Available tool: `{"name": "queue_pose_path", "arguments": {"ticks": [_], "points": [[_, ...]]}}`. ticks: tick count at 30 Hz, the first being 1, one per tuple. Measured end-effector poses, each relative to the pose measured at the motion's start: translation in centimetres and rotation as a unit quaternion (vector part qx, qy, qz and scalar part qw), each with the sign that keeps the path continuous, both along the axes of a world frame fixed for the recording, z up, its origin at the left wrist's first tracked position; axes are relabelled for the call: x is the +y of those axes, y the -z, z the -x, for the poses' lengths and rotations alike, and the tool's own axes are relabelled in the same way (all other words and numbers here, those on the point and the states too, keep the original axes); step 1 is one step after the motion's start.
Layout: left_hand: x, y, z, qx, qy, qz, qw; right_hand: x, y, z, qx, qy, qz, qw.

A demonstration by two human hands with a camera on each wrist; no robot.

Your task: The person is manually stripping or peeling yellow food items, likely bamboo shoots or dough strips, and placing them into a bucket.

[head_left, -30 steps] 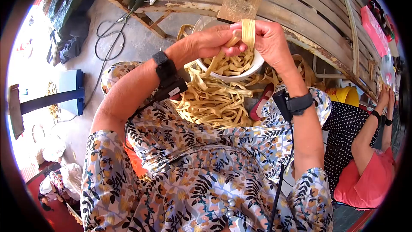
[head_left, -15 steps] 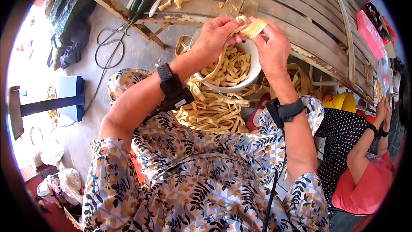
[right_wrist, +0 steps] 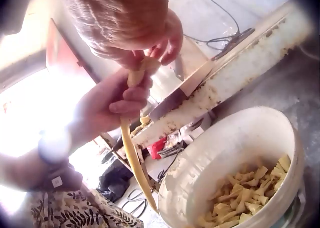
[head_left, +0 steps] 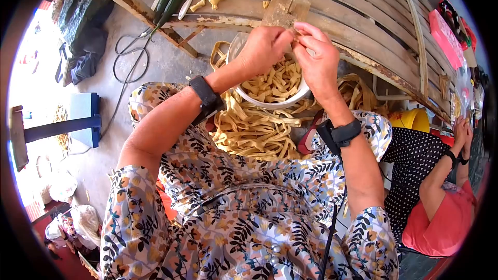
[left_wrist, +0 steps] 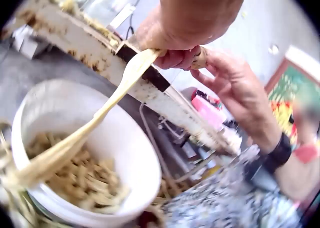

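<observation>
Observed: 1 long bench of weathered wooden slats on rusted metal framing (head_left: 373, 27). Noted just before it, lower: 1 round white plastic bucket (left_wrist: 136, 150). Seen together above: bare left hand (head_left: 263, 50), curled round 1 long, flat, pale-yellow strip (left_wrist: 116, 95); bare right hand (head_left: 319, 63), pinching strip's looped upper end. Traced from left hand toward bucket rim: strip's tail. Found inside bucket: short, twisted, pale-yellow pieces (right_wrist: 242, 195).

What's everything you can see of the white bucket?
The white bucket is round, open-topped and plastic-looking. It stands upright beside the slatted bench, below the left hand and right hand, part-filled with short tan pieces. Loose strips lie heaped on the person's side of it; whether the hanging strip touches its rim is unclear.
</observation>
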State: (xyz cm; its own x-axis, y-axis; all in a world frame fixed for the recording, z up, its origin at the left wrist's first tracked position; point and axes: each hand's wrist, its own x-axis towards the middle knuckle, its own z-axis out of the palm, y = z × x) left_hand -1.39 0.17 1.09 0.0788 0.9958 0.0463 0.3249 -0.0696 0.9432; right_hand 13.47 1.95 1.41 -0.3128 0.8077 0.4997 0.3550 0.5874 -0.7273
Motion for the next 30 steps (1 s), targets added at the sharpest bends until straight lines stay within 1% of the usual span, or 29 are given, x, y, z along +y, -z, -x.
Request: {"name": "queue_pose_path", "arguments": {"ticks": [1,2,3,4,5,6,7,10,13,16,19,22,25,28,29,30], "points": [[0.1,0.1,0.1,-0.088,-0.009,0.066,0.994,-0.2,-0.7,0.0,0.020,-0.008,-0.003,1.000],[0.2,0.2,0.1,-0.175,-0.017,0.131,0.976,-0.3,-1.0,0.1,0.040,-0.017,-0.007,0.999],[-0.2,-0.9,-0.6,-0.299,-0.035,0.191,0.934,0.2,-0.7,-0.3,0.102,-0.040,0.043,0.993],[-0.1,-1.2,-0.3,-0.328,0.014,0.207,0.921,0.7,-0.8,-0.8,0.177,-0.042,0.121,0.976],[0.0,-1.5,0.4,-0.357,0.064,0.223,0.905,1.2,-1.0,-1.4,0.249,-0.044,0.197,0.947],[0.2,-1.8,0.6,-0.385,0.114,0.237,0.885,1.5,-1.3,-1.8,0.318,-0.046,0.269,0.908],[0.2,-2.2,0.3,-0.358,0.098,0.242,0.896,1.3,-2.0,-1.9,0.359,-0.029,0.319,0.877],[0.5,-1.5,0.8,-0.339,0.129,0.232,0.902,1.5,-2.3,-2.4,0.404,0.006,0.400,0.823],[-0.1,-1.5,1.0,-0.314,0.145,0.231,0.909,1.8,-1.6,-2.7,0.311,0.012,0.250,0.917],[0.1,-1.0,1.6,-0.338,0.165,0.257,0.890,1.7,-1.0,-2.6,0.303,0.023,0.273,0.913],[0.2,-0.6,1.8,-0.364,0.201,0.273,0.867,1.7,-1.7,-2.9,0.333,0.033,0.329,0.883],[0.0,-0.9,1.9,-0.368,0.203,0.276,0.865,1.8,-2.3,-3.3,0.303,-0.013,0.348,0.887],[-0.2,-0.6,2.0,-0.339,0.189,0.267,0.882,1.0,-2.8,-2.4,0.265,-0.068,0.461,0.845],[-0.3,-0.9,1.9,-0.358,0.197,0.275,0.870,1.0,-1.3,-2.0,0.231,-0.144,0.437,0.857],[-0.2,-0.8,1.9,-0.361,0.202,0.279,0.867,0.8,-1.0,-1.8,0.269,-0.153,0.440,0.843],[-0.1,-0.8,2.0,-0.364,0.205,0.282,0.864,0.7,-1.1,-1.7,0.273,-0.144,0.446,0.840]]}}
